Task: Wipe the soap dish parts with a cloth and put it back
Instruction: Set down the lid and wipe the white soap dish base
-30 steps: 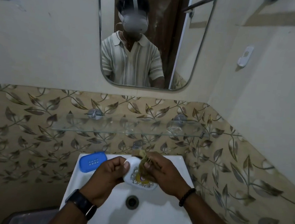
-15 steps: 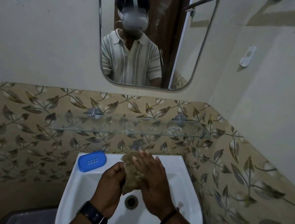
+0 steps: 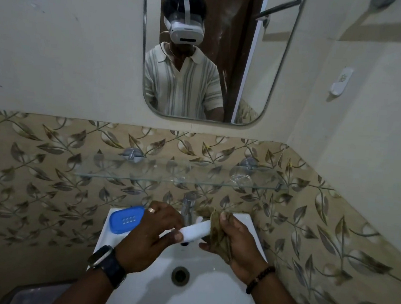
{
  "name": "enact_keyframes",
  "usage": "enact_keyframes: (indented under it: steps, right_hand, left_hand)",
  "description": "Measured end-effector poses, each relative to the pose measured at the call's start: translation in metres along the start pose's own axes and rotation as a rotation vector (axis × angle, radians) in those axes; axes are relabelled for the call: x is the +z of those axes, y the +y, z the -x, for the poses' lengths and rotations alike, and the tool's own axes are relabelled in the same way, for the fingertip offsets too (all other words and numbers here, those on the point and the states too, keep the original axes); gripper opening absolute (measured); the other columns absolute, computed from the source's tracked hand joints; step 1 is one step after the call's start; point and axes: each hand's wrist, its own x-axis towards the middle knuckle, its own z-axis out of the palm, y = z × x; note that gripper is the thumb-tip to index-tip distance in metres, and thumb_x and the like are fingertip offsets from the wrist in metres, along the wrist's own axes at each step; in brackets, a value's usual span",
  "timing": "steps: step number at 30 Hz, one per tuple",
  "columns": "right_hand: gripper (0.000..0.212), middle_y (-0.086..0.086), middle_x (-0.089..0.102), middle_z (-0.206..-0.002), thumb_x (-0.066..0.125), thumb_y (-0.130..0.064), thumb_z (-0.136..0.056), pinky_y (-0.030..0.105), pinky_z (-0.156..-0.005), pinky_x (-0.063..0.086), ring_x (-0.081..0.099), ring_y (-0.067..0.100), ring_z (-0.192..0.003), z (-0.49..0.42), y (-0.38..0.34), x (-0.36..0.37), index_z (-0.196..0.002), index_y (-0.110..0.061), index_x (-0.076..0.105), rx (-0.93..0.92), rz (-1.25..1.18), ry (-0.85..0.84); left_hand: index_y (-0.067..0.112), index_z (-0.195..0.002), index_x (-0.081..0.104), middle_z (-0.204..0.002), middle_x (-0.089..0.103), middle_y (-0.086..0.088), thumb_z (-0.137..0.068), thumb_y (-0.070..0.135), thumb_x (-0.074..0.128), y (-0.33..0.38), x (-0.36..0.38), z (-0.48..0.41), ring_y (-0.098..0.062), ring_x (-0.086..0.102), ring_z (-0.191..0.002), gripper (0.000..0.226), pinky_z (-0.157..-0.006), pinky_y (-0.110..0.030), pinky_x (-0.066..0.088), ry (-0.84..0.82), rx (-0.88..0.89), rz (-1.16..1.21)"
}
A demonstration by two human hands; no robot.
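A: Where was the white soap dish base [image 3: 193, 231]?
B: Over the washbasin [image 3: 206, 295], in front of the tap [image 3: 188, 205]. The left hand [image 3: 153, 235] pinched 1 end of it between thumb and fingers.
A: And the right hand [image 3: 235, 244]?
B: It clasped the brown cloth [image 3: 214, 225], which was folded over the other end.
A: The 2nd part?
B: The blue drain tray [image 3: 125, 219] lay on the basin's back left corner, just beside the left hand.
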Motion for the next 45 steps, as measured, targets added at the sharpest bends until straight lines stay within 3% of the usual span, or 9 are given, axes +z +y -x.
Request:
enact_keyframes:
  steps: [5,9,12,16,22,37,39,42,45]
  right_hand:
    - [0.019,0.020,0.071,-0.114,0.062,-0.009,-0.096,0.046,-0.083,0.061,0.066,0.028,-0.097,0.001,-0.004,-0.005,-0.112,-0.005,0.071,-0.123,0.064,0.058]
    - [0.022,0.016,0.076,-0.102,0.063,0.002,-0.094,0.032,-0.066,0.059,0.068,0.020,-0.081,0.008,0.008,0.002,-0.113,-0.005,0.071,-0.235,0.059,0.173]
    - [0.023,0.009,0.077,-0.106,0.068,-0.004,-0.093,0.039,-0.077,0.061,0.072,0.023,-0.093,0.010,0.024,0.003,-0.113,-0.015,0.074,-0.287,0.134,0.260]
    - [0.026,0.004,0.075,-0.115,0.069,-0.012,-0.095,0.054,-0.092,0.057,0.069,0.026,-0.110,0.012,0.041,-0.002,-0.117,-0.025,0.073,-0.303,0.246,0.270]
    - [0.038,-0.010,0.070,-0.125,0.066,-0.014,-0.096,0.044,-0.101,0.055,0.065,0.010,-0.118,0.007,0.039,-0.013,-0.130,-0.031,0.066,-0.367,0.326,0.346]
    - [0.041,-0.005,0.055,-0.137,0.054,-0.015,-0.103,0.023,-0.107,0.035,0.049,0.011,-0.127,-0.106,0.012,-0.110,-0.143,-0.014,0.052,-0.410,0.900,0.364]
    - [0.045,-0.007,0.047,-0.142,0.055,-0.024,-0.103,0.030,-0.114,0.033,0.044,0.013,-0.133,-0.130,0.023,-0.131,-0.146,-0.015,0.047,-0.368,1.069,0.267]
    - [0.083,0.002,0.037,-0.158,0.028,-0.073,-0.087,0.046,-0.117,0.029,0.035,0.026,-0.144,-0.164,0.058,-0.164,-0.153,-0.023,0.035,-0.185,1.527,0.088]
    - [0.114,-0.006,-0.001,-0.168,0.008,-0.095,-0.069,0.048,-0.124,0.004,-0.003,0.020,-0.155,-0.167,0.085,-0.175,-0.160,-0.027,0.007,0.046,1.740,-0.013]
  left_hand:
    - [0.043,-0.108,0.065,-0.119,0.047,0.011,-0.097,0.051,0.047,-0.010,-0.001,-0.001,-0.013,0.043,-0.114,0.022,-0.093,-0.030,0.042,0.033,-0.037,-0.204]
    - [0.046,-0.132,0.058,-0.126,0.060,0.001,-0.098,0.044,0.054,0.005,0.013,0.003,-0.016,0.069,-0.100,0.034,-0.088,-0.032,0.058,0.132,-0.338,0.392]
    - [0.033,-0.135,0.058,-0.116,0.070,-0.007,-0.093,0.032,0.057,0.016,0.028,0.003,-0.027,0.074,-0.099,0.043,-0.087,-0.045,0.060,0.211,-0.533,0.832]
    - [0.024,-0.131,0.061,-0.113,0.075,-0.011,-0.091,0.020,0.062,0.013,0.039,0.005,-0.029,0.072,-0.106,0.040,-0.086,-0.049,0.060,0.339,-0.675,1.034]
    - [0.014,-0.131,0.063,-0.121,0.074,-0.007,-0.098,0.014,0.057,0.004,0.040,0.013,-0.030,0.069,-0.113,0.033,-0.088,-0.049,0.059,0.351,-0.738,1.024]
    - [0.020,-0.122,0.070,-0.116,0.075,-0.008,-0.077,0.026,0.072,-0.011,0.071,0.030,-0.035,0.071,-0.106,0.045,-0.082,-0.047,0.060,0.435,-0.867,1.043]
    - [0.020,-0.121,0.071,-0.118,0.074,-0.008,-0.075,0.027,0.073,-0.012,0.075,0.031,-0.035,0.069,-0.109,0.047,-0.080,-0.046,0.061,0.449,-0.894,1.031]
    - [0.020,-0.121,0.070,-0.118,0.074,-0.006,-0.074,0.026,0.073,-0.012,0.076,0.030,-0.031,0.071,-0.105,0.048,-0.077,-0.044,0.062,0.459,-0.911,0.999]
    - [0.021,-0.120,0.071,-0.115,0.076,-0.002,-0.074,0.026,0.073,-0.009,0.078,0.030,-0.025,0.075,-0.099,0.046,-0.074,-0.041,0.062,0.460,-0.912,0.951]
